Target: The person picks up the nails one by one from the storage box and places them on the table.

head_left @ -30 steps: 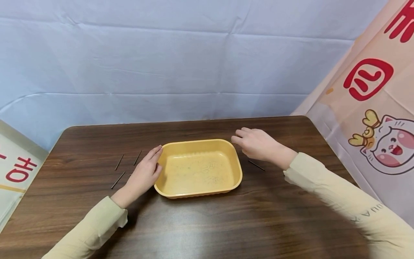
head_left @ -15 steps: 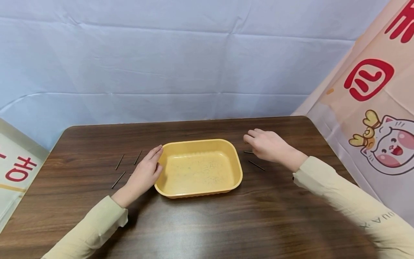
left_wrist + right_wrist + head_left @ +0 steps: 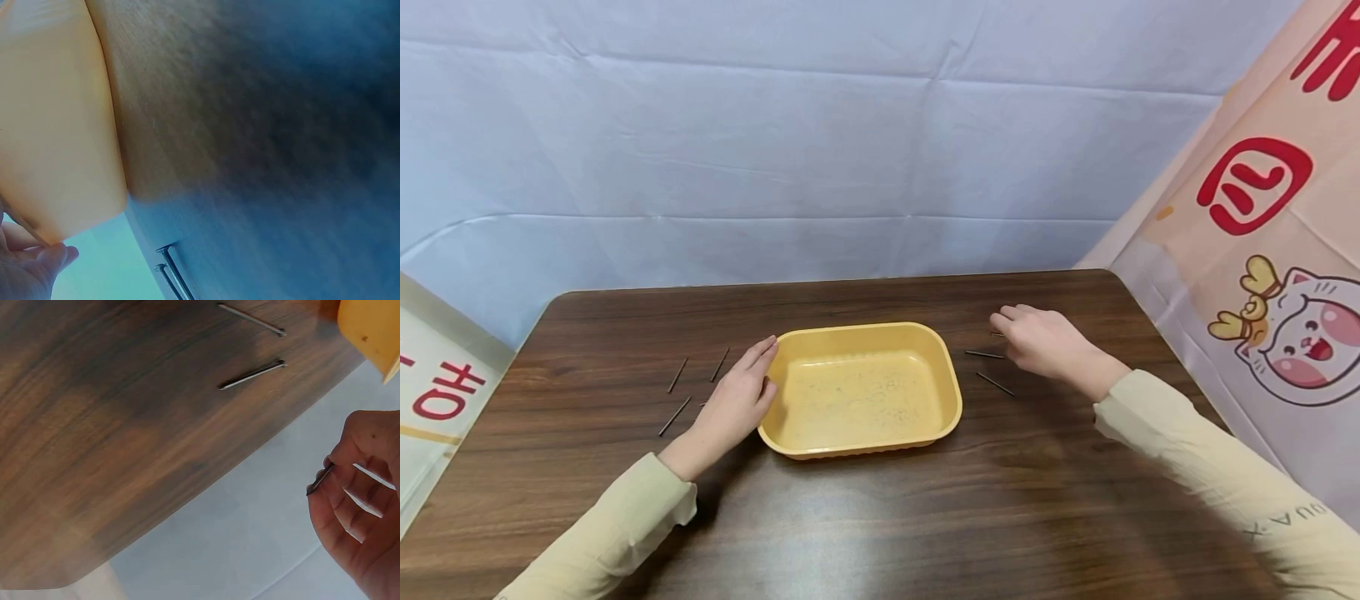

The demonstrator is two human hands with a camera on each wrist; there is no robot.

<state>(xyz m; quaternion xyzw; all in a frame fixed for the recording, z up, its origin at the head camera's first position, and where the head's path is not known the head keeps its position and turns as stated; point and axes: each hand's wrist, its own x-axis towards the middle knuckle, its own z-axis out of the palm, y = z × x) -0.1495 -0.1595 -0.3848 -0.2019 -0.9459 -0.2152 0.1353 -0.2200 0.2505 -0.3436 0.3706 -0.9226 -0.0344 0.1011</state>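
Note:
At the left end of a yellow plastic tray (image 3: 857, 400), my left hand (image 3: 741, 392) holds the rim, thumb over the inner side and fingers along the outer edge. The left wrist view shows fingertips (image 3: 59, 255) right at the tray's corner. My right hand (image 3: 1041, 340), beyond the tray's right end, pinches a nail (image 3: 320, 478) between thumb and fingertips. Two dark nails lie beside it on the table, one nail (image 3: 985, 354) nearer the hand and another nail (image 3: 996, 383) closer to the front. In the head view, fingers mostly hide the held nail.
Several more nails (image 3: 674, 417) lie left of the tray, one partly covered by the left hand. The brown wooden table (image 3: 880, 525) has its back edge against a pale cloth backdrop (image 3: 775, 150). A printed banner (image 3: 1277, 275) hangs on the right.
My right hand has moved right, away from the tray's edge, bringing a nail into view that it was covering. The left hand and tray stay put.

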